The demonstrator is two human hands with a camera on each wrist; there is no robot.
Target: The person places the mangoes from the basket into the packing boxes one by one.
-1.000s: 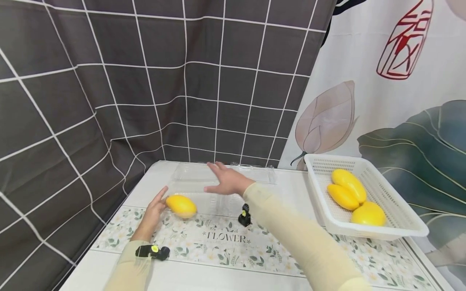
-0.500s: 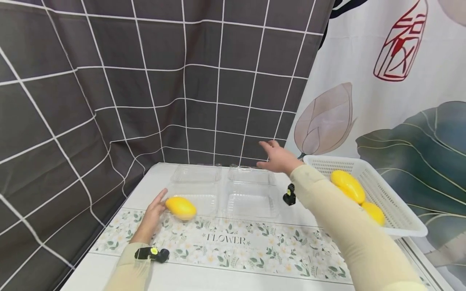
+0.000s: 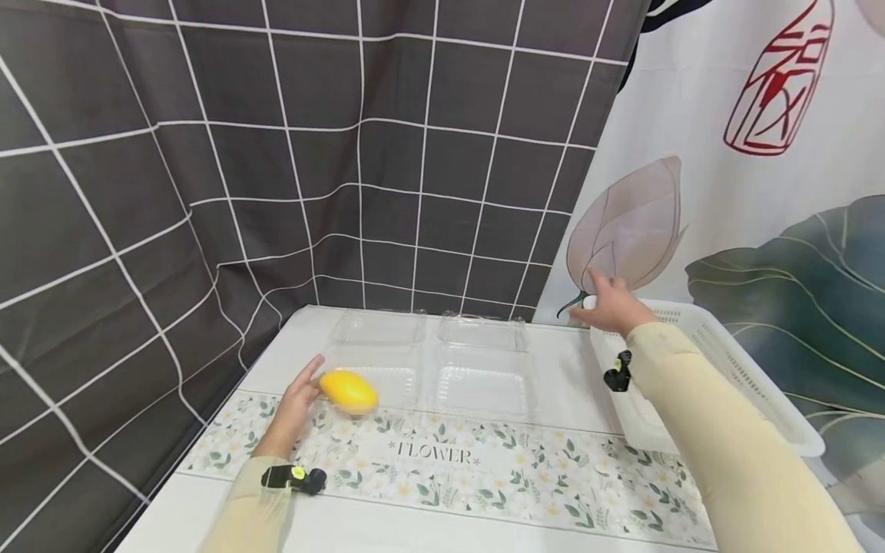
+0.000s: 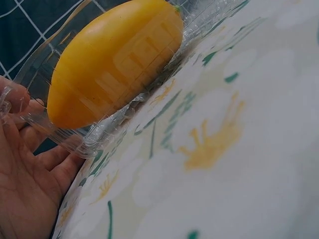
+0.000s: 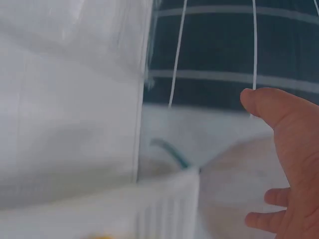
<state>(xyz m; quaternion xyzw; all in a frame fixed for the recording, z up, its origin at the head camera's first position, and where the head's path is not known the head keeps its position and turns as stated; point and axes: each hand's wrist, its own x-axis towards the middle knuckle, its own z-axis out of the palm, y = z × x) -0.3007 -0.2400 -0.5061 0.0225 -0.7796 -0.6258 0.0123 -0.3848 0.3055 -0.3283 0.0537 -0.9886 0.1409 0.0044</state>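
A yellow mango lies in the front part of the left clear plastic clamshell box, whose lid stands folded back behind it. My left hand holds this box at its left side; in the left wrist view the thumb is at the rim and the other fingers lie below, against the plastic. My right hand, fingers spread and holding nothing, is over the back left corner of a white plastic basket. The right forearm hides most of the inside of the basket; a speck of yellow shows low in the right wrist view.
A second clear clamshell box lies opened to the right of the first. Under them runs a flowered mat on a white table. A dark gridded curtain hangs at the back and left, a white printed one at the right.
My right hand has moved rightward from above the boxes to the basket, and its forearm now covers the yellow fruits there. My left hand and the mango have stayed put.
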